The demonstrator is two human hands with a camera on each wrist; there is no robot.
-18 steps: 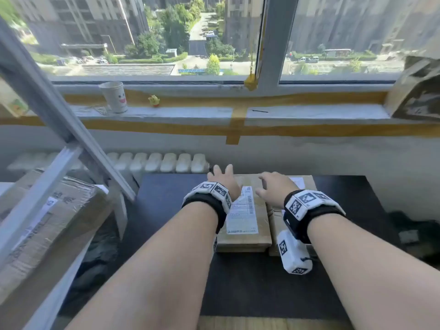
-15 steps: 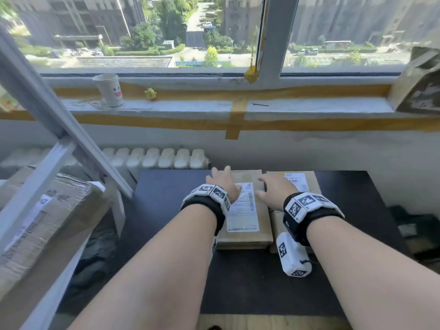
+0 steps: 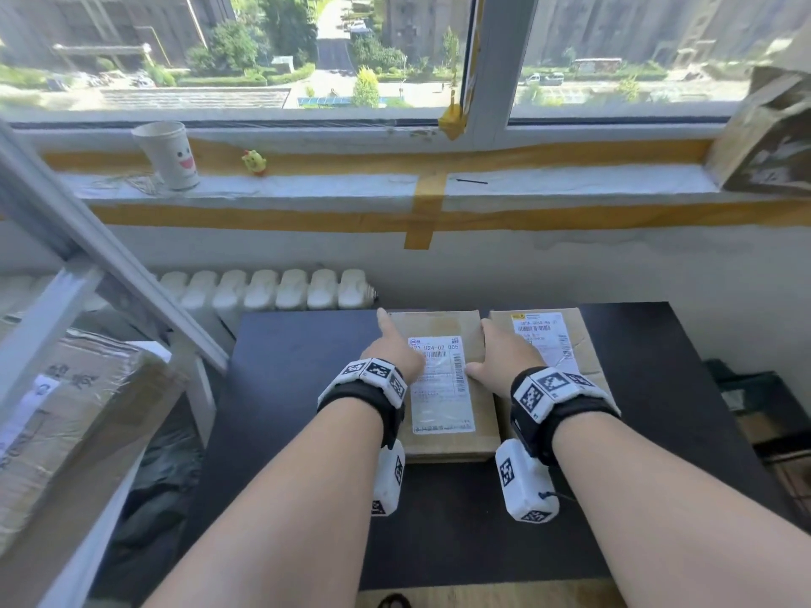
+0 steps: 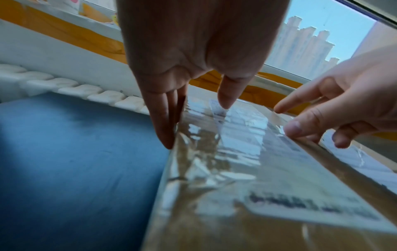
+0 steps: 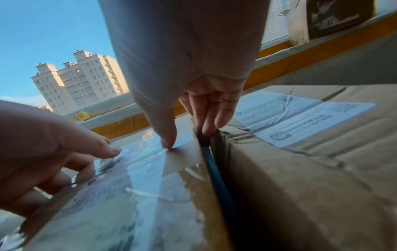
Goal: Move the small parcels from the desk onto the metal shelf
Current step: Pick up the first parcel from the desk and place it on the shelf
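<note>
Two brown cardboard parcels with white labels lie side by side on the dark desk point(image 3: 298, 388). My left hand point(image 3: 397, 351) lies along the left edge of the left parcel point(image 3: 439, 326). In the left wrist view the left hand point(image 4: 184, 68) has its fingers straight down that side and its thumb on the parcel's taped top point(image 4: 236, 169). My right hand point(image 3: 504, 357) is at the parcel's right edge. The right wrist view shows the right hand point(image 5: 193, 84) with fingers in the gap before the right parcel point(image 5: 311, 169) and its thumb on the left parcel point(image 5: 150, 186). The parcel rests on the desk.
The grey metal shelf frame point(image 3: 109, 256) slants at the left, with a large cardboard box point(image 3: 66, 410) on it. A white radiator point(image 3: 263, 289) runs behind the desk. On the windowsill stand a paper cup point(image 3: 169, 155), a yellow toy point(image 3: 253, 162) and a brown bag point(image 3: 772, 138).
Both hands have slid from lying on top of the parcels to the two side edges of the left parcel. The right hand moved left into the gap. The parcels have not moved.
</note>
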